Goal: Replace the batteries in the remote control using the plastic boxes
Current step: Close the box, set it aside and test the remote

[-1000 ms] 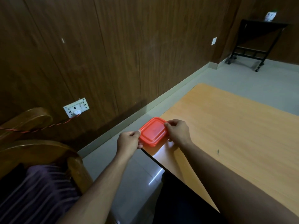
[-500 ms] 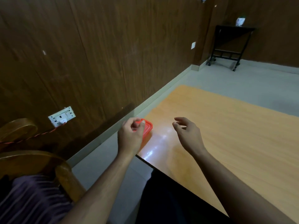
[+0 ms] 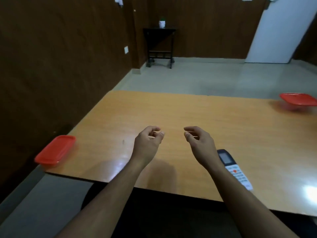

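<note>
The remote control (image 3: 234, 169) lies on the tabletop (image 3: 188, 110) near its front edge, partly under the right forearm. From the left: a red box (image 3: 55, 150) sits at the corner, the left hand (image 3: 148, 143) and right hand (image 3: 199, 142) hover with loosely curled fingers holding nothing, and another red box (image 3: 298, 102) sits far right.

The counter (image 3: 197, 114) is orange-tan wood grain with a glossy sheen. Two plastic boxes are red: one (image 3: 55, 150) at the near left corner, another (image 3: 298, 102) at the far right. The remote control (image 3: 234, 169) is white with a dark top, grey screen and one red button. Walls are dark brown, the floor pale grey, the door (image 3: 281, 30) white.
</note>
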